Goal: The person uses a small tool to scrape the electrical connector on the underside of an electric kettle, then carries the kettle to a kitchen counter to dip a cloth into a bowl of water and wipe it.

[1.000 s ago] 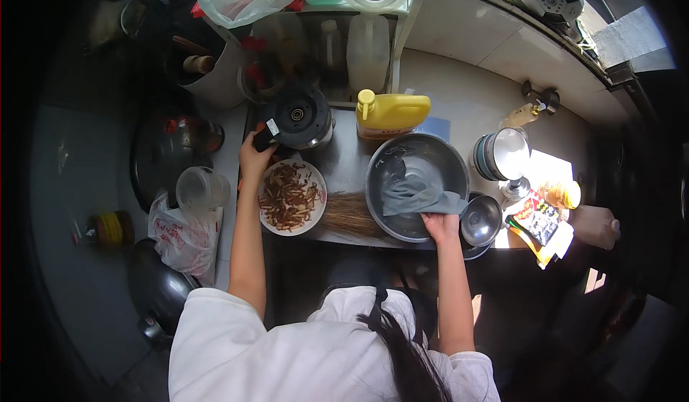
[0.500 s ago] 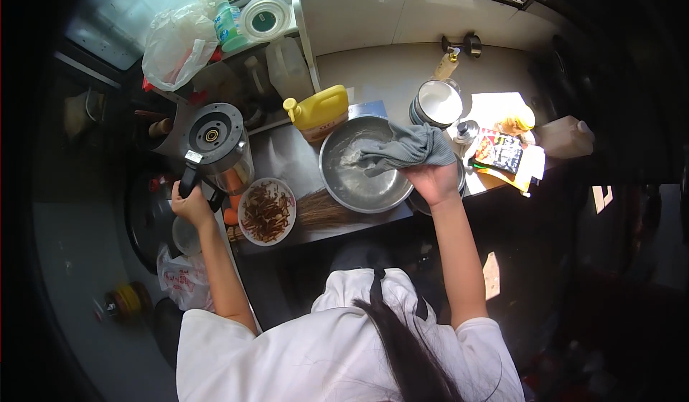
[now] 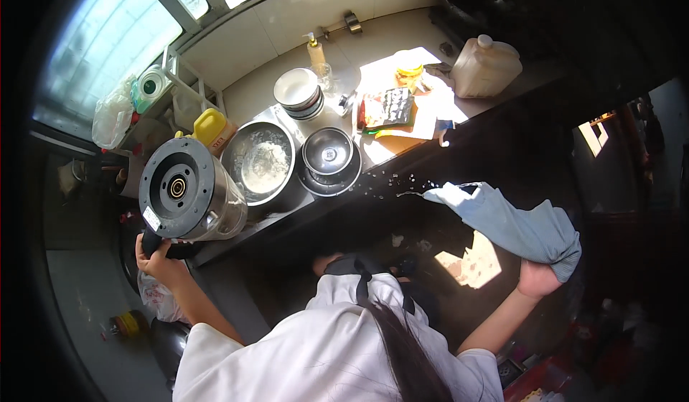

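Observation:
My left hand (image 3: 155, 260) is closed round the black handle of an electric kettle (image 3: 226, 204), whose round dark base faces up toward me. Out to the right, away from the counter, my right hand (image 3: 538, 279) grips a wet grey-blue cloth (image 3: 509, 222). The cloth stretches toward the counter, and water drops fly off its free end. Just beyond the kettle stands a steel basin (image 3: 289, 143) with cloudy water. Black bowls (image 3: 329, 151) sit stacked to the right of it. The kettle hides part of the counter.
Behind the basin are a yellow jug (image 3: 212, 128), a stack of bowls (image 3: 296, 87) and a pump bottle (image 3: 315, 49). Food packets (image 3: 385, 109) and a large plastic jug (image 3: 486, 67) occupy the counter's right. The counter's front edge runs between me and them.
My right hand has swung the cloth from above the basin far right, past the counter edge. My left hand still holds the kettle, now nearer the basin. The view has turned right.

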Motion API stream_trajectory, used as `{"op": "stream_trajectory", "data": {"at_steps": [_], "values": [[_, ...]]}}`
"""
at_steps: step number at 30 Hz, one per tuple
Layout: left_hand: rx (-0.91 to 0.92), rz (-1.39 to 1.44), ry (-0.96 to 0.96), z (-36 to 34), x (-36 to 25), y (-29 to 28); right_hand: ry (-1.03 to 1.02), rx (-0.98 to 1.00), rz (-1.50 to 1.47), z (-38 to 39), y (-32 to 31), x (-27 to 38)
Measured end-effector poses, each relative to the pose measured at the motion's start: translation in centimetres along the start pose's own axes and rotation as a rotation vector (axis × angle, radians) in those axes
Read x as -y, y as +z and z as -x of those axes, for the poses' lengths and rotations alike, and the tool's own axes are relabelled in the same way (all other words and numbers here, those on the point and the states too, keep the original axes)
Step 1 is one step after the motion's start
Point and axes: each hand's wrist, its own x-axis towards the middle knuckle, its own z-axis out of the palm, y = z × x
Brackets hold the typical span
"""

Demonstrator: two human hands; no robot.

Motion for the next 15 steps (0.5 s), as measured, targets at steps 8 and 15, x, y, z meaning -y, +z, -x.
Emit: {"op": "stream_trajectory", "data": {"at_steps": [8,15], "values": [[0.203,-0.085,-0.155,18.7,-4.2,25.0,0.056,-0.868,0.727,8.0,-31.4,18.9],[0.38,-0.14,-0.193,32.9,-4.6,46.1,-0.055,-1.284,0.599,17.0,-49.7,32.7]]}}
